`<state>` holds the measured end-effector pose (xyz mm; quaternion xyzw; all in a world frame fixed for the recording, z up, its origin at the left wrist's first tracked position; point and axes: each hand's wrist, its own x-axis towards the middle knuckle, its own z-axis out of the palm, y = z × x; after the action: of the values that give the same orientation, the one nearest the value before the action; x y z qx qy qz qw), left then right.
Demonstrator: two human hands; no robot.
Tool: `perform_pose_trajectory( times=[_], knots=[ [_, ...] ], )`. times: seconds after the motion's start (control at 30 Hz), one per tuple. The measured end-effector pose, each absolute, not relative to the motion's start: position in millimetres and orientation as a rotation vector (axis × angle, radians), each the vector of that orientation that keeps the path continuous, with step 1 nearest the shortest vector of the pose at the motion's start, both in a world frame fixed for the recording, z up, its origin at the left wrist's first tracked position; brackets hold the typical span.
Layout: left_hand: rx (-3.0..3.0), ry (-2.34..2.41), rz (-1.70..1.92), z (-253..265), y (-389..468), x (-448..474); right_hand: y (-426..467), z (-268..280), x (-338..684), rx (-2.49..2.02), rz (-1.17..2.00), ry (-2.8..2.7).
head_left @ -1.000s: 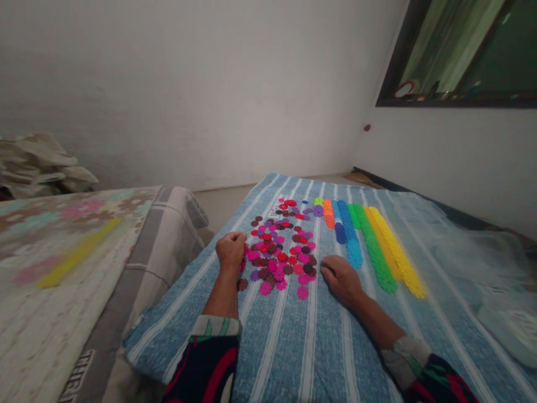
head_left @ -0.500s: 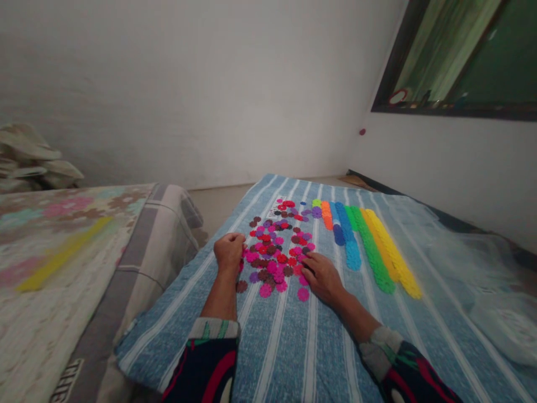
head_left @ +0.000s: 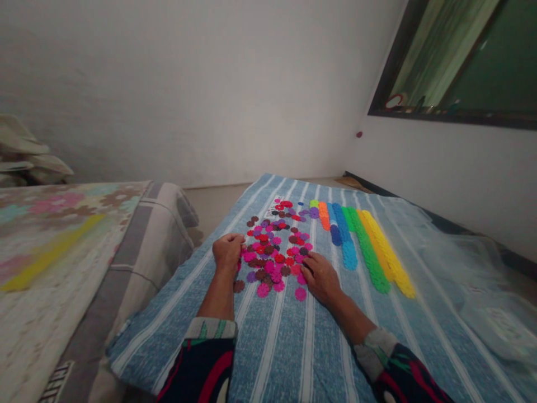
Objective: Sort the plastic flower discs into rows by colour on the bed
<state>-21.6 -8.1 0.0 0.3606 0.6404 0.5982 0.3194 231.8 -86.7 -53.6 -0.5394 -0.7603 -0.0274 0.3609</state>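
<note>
A loose pile of small notched plastic discs (head_left: 274, 274) in pink, red, brown, purple and black lies on the blue striped cloth (head_left: 289, 347). My left hand (head_left: 227, 253) is closed at the pile's left edge, fingertips pinched together; whatever they hold is hidden. On the right edge, my right hand (head_left: 324, 278) rests low with curled fingers touching discs, a black disc (head_left: 304, 252) beside its fingertips. I cannot make out what lies between thumb and fingers. Right of that hand run sorted rows of discs: blue (head_left: 343, 224), green (head_left: 371, 266), orange and yellow (head_left: 394, 260).
Clear plastic bags (head_left: 457, 252) and a transparent container (head_left: 501, 330) lie on the cloth's right side. To the left, beyond a gap, is another covered surface (head_left: 126, 263) with a yellow strip (head_left: 54, 254). White walls and a dark-framed window (head_left: 453, 61) stand behind.
The whole view has shifted slightly, with things sitting a little further left. Both hands stay almost in place against the pile.
</note>
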Motion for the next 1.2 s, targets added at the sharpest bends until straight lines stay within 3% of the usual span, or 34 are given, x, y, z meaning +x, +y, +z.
perform_pose_trajectory(
  times=[0.93, 1.2],
  knots=[
    [0.972, 1.696, 1.536, -0.7, -8.8, -19.3, -92.6, -47.6, 232.0, -1.35, -0.07, -2.005],
    [1.298, 1.81, 1.416, 3.1, -13.8, -15.4, -93.6, -46.1, 231.0, -1.363, -0.094, -2.002]
  ],
)
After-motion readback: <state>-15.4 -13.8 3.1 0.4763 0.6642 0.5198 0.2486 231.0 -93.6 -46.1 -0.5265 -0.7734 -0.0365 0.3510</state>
